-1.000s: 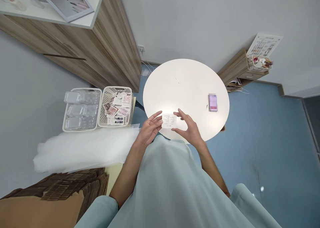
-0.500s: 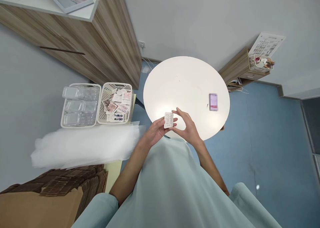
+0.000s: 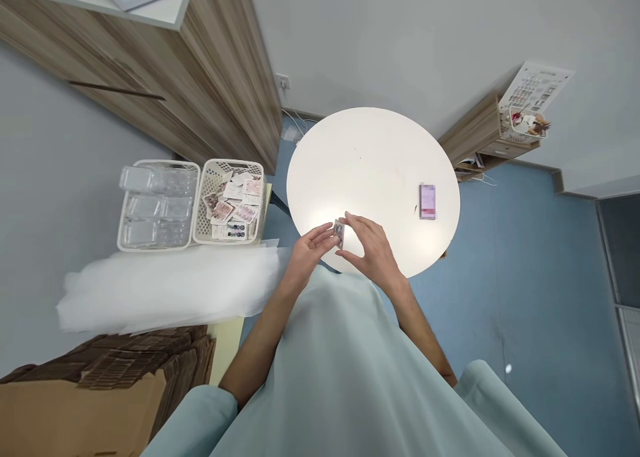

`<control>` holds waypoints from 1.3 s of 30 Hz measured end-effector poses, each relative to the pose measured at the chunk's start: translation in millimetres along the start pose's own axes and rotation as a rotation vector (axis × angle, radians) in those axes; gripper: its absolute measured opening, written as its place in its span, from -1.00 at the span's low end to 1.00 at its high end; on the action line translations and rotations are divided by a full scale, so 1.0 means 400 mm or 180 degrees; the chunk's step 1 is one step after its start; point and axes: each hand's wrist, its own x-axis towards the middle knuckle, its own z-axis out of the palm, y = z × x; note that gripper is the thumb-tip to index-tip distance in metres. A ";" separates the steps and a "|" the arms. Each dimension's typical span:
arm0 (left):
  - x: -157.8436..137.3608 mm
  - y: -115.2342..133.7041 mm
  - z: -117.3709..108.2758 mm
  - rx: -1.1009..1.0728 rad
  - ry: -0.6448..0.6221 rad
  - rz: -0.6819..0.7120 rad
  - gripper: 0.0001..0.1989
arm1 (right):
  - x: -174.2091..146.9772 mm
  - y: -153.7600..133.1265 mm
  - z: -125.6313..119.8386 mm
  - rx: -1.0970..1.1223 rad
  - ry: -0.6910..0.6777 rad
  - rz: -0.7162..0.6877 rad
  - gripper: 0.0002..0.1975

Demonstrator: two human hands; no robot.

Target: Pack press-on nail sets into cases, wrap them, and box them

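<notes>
A small card (image 3: 339, 234) with a dark printed pattern is held up between my two hands, over the near edge of the round white table (image 3: 380, 157). It is seen at a slant, so it looks narrow. The fingers and thumb of my left hand (image 3: 311, 251) close on its left side. My right hand (image 3: 373, 249) curves around the right side, index finger by the top edge and thumb by the bottom edge. The fingers partly hide the card.
Left of the table stand a basket of loose printed cards (image 3: 233, 203) and a basket of clear plastic boxes (image 3: 159, 207). White plastic sheeting (image 3: 170, 287) and flattened cardboard (image 3: 110, 377) lie nearer me. A phone with a purple screen (image 3: 427, 201) rests on the table's right side.
The card has turned from its white face with printed lines to a slanted view of its dark patterned face. My left fingers have come round to its left side.
</notes>
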 end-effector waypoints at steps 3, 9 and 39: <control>0.004 0.002 -0.015 -0.0122 0.0135 0.0070 -0.38 | -0.003 0.012 -0.008 -0.0014 0.0068 0.0084 -0.06; 0.015 0.001 -0.030 -0.0247 0.0204 0.0096 -0.40 | -0.008 0.029 -0.005 -0.0009 0.0113 0.0250 -0.05; 0.027 -0.005 -0.026 0.0370 0.0036 -0.0001 -0.20 | 0.009 0.047 0.110 0.2777 0.1032 0.2146 -0.64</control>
